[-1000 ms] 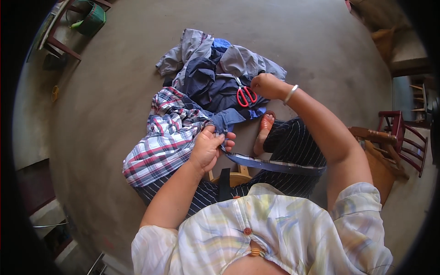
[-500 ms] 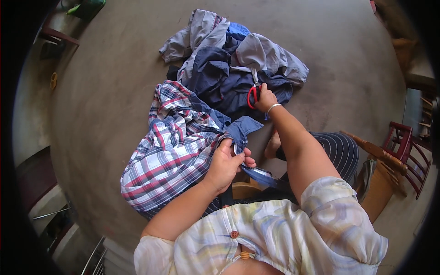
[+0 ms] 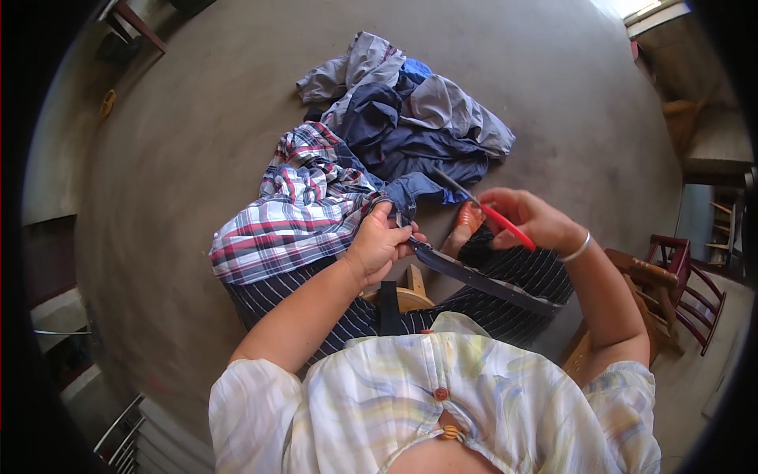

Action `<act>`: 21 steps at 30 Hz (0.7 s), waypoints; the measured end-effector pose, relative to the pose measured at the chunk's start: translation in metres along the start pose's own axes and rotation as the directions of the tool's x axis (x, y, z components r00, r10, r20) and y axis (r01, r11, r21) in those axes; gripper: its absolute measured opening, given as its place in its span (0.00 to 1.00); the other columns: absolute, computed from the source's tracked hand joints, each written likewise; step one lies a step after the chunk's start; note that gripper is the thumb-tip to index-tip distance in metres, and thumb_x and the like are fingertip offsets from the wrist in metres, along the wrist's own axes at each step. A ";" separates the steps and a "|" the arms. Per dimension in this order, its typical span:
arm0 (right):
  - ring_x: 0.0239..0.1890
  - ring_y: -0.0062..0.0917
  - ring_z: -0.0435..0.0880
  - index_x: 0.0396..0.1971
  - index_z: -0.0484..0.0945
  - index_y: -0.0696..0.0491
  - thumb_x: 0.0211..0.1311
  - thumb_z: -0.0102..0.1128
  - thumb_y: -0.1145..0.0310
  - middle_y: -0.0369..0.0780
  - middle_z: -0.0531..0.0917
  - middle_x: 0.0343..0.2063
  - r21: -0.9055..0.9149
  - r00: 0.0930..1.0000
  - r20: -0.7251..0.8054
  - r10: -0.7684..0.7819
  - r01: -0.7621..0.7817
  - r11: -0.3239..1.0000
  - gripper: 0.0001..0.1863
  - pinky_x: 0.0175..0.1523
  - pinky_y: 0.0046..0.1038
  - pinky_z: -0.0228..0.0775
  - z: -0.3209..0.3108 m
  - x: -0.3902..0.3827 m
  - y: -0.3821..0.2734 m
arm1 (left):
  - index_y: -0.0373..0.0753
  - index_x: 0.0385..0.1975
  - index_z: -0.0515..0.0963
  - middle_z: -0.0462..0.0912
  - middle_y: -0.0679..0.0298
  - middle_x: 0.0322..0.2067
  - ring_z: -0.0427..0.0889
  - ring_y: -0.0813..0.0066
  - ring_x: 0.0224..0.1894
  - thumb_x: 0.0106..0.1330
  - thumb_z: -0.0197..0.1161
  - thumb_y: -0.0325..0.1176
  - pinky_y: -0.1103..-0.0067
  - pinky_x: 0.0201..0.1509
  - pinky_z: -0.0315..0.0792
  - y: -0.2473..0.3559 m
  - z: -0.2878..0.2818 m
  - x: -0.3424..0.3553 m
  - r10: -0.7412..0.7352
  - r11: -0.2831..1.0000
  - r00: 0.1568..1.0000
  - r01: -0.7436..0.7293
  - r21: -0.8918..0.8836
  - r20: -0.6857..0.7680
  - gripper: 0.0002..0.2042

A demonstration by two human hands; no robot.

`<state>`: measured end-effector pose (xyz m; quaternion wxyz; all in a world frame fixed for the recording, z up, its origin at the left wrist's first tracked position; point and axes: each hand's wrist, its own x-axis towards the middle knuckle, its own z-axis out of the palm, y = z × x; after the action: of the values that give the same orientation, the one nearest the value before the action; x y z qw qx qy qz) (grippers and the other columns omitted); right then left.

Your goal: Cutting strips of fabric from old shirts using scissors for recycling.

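My left hand (image 3: 377, 246) is closed on the edge of a white, red and navy plaid shirt (image 3: 276, 237), where a dark blue collar-like piece (image 3: 412, 189) joins it. A long, narrow navy cloth strip (image 3: 482, 280) runs from under those fingers to the right, across my striped trouser leg. My right hand (image 3: 541, 220) grips scissors (image 3: 505, 226) by the red handles. Their dark blades point up and left, near the blue piece; whether they touch it I cannot tell. Most of the shirt lies over my left leg.
Beyond the shirt a heap of grey and navy clothes (image 3: 442, 118) lies on the concrete floor. My foot in an orange sandal (image 3: 467, 221) is just past the strip. Wooden chairs (image 3: 671, 261) stand at the right; a metal rack (image 3: 122, 438) is at lower left.
My right hand has drawn back from the clothes heap toward me and to the right with the scissors, which have turned. The navy strip now stretches further right over my leg.
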<state>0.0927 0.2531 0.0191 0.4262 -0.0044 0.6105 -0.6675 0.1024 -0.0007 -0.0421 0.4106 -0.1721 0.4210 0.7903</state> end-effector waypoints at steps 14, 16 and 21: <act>0.35 0.21 0.69 0.43 0.62 0.60 0.47 0.58 0.56 0.38 0.72 0.31 -0.443 0.983 0.170 0.067 0.015 0.897 0.29 0.40 0.21 0.61 0.058 0.016 0.031 | 0.42 0.47 0.56 0.74 0.58 0.30 0.77 0.70 0.31 0.55 0.49 0.20 0.76 0.32 0.75 -0.014 -0.008 -0.029 0.009 1.000 0.999 -0.009 -0.012 -0.045 0.20; 0.35 0.20 0.68 0.43 0.62 0.60 0.48 0.58 0.55 0.38 0.71 0.31 -0.456 0.981 0.178 0.074 0.015 0.890 0.29 0.40 0.21 0.61 0.064 0.019 0.030 | 0.42 0.46 0.57 0.74 0.59 0.30 0.78 0.70 0.31 0.55 0.49 0.19 0.77 0.32 0.75 -0.017 -0.009 -0.029 0.030 1.000 0.999 -0.030 -0.009 -0.022 0.19; 0.33 0.19 0.68 0.43 0.62 0.60 0.49 0.57 0.57 0.37 0.71 0.29 -0.459 0.986 0.164 -0.010 0.085 0.884 0.27 0.39 0.21 0.61 0.073 0.026 0.031 | 0.41 0.42 0.60 0.75 0.60 0.30 0.77 0.72 0.30 0.53 0.52 0.20 0.78 0.30 0.75 -0.016 -0.010 -0.030 0.041 0.998 0.999 -0.041 0.039 0.003 0.17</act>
<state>0.1325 0.1822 -0.0010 0.4430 -0.1736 0.7168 -0.5097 0.1324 -0.0194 -0.0373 0.3979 -0.1544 0.4391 0.7906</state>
